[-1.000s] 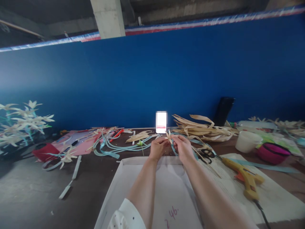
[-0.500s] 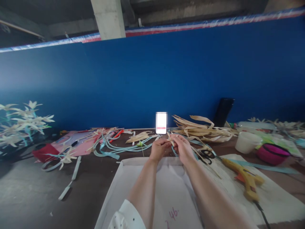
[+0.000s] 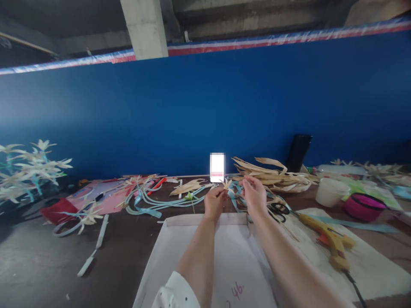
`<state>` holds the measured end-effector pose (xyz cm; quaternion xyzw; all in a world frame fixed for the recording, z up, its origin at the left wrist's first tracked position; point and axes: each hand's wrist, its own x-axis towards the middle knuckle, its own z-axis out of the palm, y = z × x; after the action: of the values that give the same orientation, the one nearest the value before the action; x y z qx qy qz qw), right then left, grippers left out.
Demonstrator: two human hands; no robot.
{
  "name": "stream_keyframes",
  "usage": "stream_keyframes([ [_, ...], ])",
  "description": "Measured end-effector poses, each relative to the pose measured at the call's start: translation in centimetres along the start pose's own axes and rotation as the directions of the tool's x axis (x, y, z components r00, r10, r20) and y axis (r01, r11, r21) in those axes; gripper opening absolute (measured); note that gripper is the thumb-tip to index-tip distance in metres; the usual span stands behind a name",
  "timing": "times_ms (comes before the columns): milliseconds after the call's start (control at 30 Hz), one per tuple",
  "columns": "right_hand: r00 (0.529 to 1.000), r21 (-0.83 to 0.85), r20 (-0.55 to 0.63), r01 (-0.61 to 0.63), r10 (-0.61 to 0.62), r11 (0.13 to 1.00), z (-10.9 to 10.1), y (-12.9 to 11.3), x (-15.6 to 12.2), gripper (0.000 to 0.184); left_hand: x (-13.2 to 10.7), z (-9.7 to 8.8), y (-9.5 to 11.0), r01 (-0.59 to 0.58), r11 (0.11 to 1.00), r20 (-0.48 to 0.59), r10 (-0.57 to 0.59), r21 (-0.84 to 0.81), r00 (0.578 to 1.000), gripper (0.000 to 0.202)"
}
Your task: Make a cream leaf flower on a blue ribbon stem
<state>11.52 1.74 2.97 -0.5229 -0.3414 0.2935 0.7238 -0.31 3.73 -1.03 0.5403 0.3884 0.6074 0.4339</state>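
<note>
My left hand (image 3: 214, 204) is closed in a pinch on a small cream husk flower (image 3: 226, 185), whose pointed petals stick up past the fingertips. To its right, my right hand (image 3: 255, 197) is raised with thumb and fingers pinched together; whether anything is between them is too small to tell. A gap separates the two hands, and light-blue ribbon (image 3: 236, 196) shows in it. Both forearms reach over a shallow white box lid (image 3: 189, 252) with red handwriting. Behind my right hand lies a bundle of dry corn husks (image 3: 272, 174).
A lit phone (image 3: 217, 167) stands against the blue wall panel. At right are black-handled scissors (image 3: 280, 209), a yellow glue gun (image 3: 334, 239), a white cup (image 3: 332, 192) and a magenta container (image 3: 364, 207). Pale-blue tubing (image 3: 154, 200) and finished husk flowers (image 3: 32, 167) are at left.
My right hand has come away from my left and moved right, so the hands are now apart. The flower stays in my left hand and shows more clearly.
</note>
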Motion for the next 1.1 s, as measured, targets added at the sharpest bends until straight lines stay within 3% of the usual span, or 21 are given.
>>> stream_keyframes([
  [100, 0.994, -0.342, 0.049, 0.110, -0.099, 0.933, -1.6, -1.9, 1.3, 0.024, 0.0, 0.0, -0.4, -0.035, 0.999, 0.012, 0.035, 0.031, 0.999, 0.018],
  [133, 0.986, -0.507, 0.126, 0.159, -0.110, 0.847, -2.3, -2.8, 1.7, 0.020, -0.1, 0.0, -0.4, -0.039, 0.999, 0.018, 0.039, 0.022, 0.999, 0.019],
  [200, 0.964, -0.783, 0.260, 0.245, -0.058, 0.572, -3.9, -4.5, 2.2, 0.017, -0.2, 0.0, -0.3, -0.030, 1.000, 0.017, 0.030, -0.006, 0.999, 0.021],
  [300, 0.965, -0.962, 0.234, 0.212, 0.118, 0.170, -6.2, -6.2, 2.1, 0.019, -0.4, 0.0, 0.4, -0.013, 1.000, 0.012, 0.013, -0.001, 1.000, 0.021],
  [367, 0.956, -0.975, 0.220, 0.224, 0.196, 0.001, -7.5, -6.3, 1.6, 0.024, -0.6, 0.0, 0.9, -0.024, 0.999, 0.022, 0.023, 0.041, 0.999, 0.021],
  [433, 0.936, -0.958, 0.242, 0.273, 0.255, -0.092, -8.5, -5.7, 1.0, 0.027, -0.8, -0.1, 1.3, -0.034, 0.997, 0.023, 0.032, 0.065, 0.999, 0.022],
  [567, 0.922, -0.914, 0.333, 0.367, 0.200, -0.171, -9.7, -3.9, 0.1, 0.031, -0.8, 0.0, 1.4, -0.001, 1.000, -0.001, 0.001, 0.029, 1.000, 0.023],
  [700, 0.932, -0.899, 0.340, 0.361, 0.125, -0.247, -10.2, -3.2, 0.4, 0.032, -0.6, 0.0, 1.1, -0.007, 1.000, -0.006, 0.007, 0.014, 1.000, 0.024],
  [900, 0.900, -0.875, 0.385, 0.426, 0.202, -0.231, -10.2, -3.2, 0.8, 0.031, -0.7, 0.0, 1.4, 0.017, 1.000, -0.005, -0.017, 0.011, 1.000, 0.025],
  [1100, 0.871, -0.839, 0.455, 0.489, 0.184, -0.239, -10.7, -3.5, 1.2, 0.032, -0.6, -0.1, 1.1, -0.002, 1.000, 0.010, 0.002, 0.030, 1.000, 0.024],
])
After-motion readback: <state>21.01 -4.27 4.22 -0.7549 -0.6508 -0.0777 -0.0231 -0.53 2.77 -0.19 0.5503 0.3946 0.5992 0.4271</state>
